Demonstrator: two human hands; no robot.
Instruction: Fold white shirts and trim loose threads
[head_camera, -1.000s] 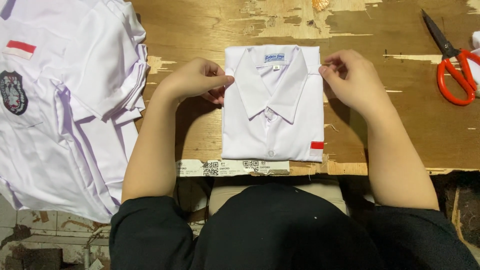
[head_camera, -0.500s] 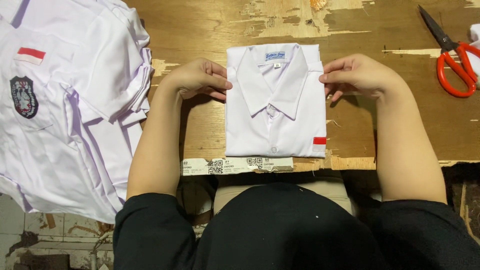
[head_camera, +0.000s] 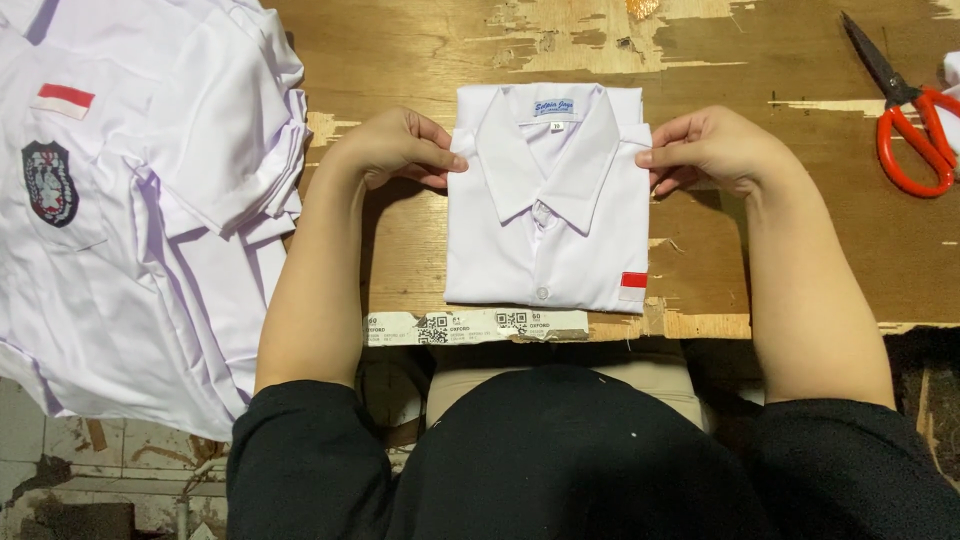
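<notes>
A small white collared shirt (head_camera: 548, 220), folded into a neat rectangle with a red-and-white patch at its lower right corner, lies on the worn wooden table (head_camera: 420, 60) in front of me. My left hand (head_camera: 400, 148) pinches its upper left edge beside the collar. My right hand (head_camera: 705, 150) pinches the upper right edge at the same height. Both forearms rest on the table on either side of the shirt.
A pile of unfolded white shirts (head_camera: 130, 200) with a dark crest badge and a red-and-white patch spreads over the table's left end. Orange-handled scissors (head_camera: 905, 125) lie at the far right. A printed paper strip (head_camera: 475, 326) runs along the table's front edge.
My right hand has closed in from the shirt's upper corner onto its right edge. The shirt itself has stayed in place; only the view shifted slightly.
</notes>
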